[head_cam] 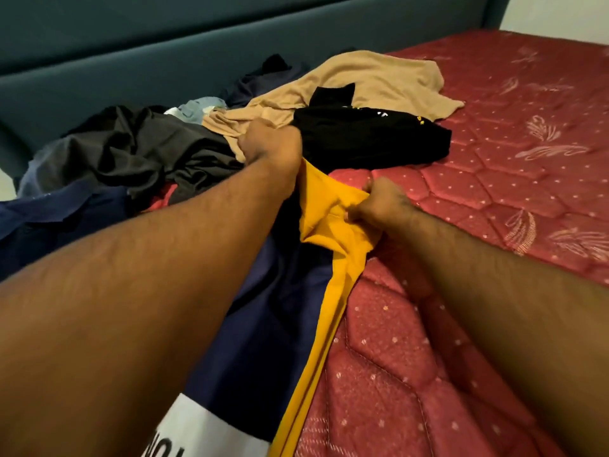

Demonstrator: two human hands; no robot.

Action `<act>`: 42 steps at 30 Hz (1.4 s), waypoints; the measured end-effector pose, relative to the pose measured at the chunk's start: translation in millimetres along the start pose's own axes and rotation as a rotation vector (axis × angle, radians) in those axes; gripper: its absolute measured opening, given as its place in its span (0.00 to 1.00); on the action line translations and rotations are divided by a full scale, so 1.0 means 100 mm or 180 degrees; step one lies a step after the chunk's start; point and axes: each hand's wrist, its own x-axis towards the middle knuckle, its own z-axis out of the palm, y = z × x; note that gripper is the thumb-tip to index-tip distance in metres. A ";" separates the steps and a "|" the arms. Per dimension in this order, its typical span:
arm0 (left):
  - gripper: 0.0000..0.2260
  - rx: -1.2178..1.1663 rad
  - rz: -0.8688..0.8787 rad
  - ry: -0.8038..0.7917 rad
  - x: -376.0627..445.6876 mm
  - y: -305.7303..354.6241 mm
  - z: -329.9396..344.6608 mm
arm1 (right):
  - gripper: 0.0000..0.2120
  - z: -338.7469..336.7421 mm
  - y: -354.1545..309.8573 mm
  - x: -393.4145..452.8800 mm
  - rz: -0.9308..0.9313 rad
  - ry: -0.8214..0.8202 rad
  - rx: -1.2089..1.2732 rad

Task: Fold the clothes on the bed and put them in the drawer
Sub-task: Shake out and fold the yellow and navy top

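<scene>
A red quilted mattress point(494, 166) with a pale feather print fills the head view, bare of any sheet, with a dark teal padded bed frame point(131, 61) running along its far side. Against that frame lies a loose heap of unfolded clothes: a beige top point(379, 80), a black garment point(369, 136) with small print, a dark grey piece point(141, 153) and some blue items. No drawer is in view.

Nearer the camera a navy and yellow garment point(316, 258) with a white panel stretches from the heap towards the person. The right hand point(382, 206) is curled tight, pinching a bunch of its yellow cloth. The left hand point(270, 143) is also fisted at the far end of the garment, right where the beige top begins; which fabric it grips I cannot tell.

The likely trouble is tangling: if the left hand has caught the beige top too, a pull would drag the heap along. The bunched yellow cloth may also twist, leaving a crooked fold.
</scene>
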 end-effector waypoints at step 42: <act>0.28 0.1923 0.2536 -0.1436 -2.29 -1.16 -1.11 | 0.14 -0.15 0.94 -2.21 -0.1137 0.0120 -0.1670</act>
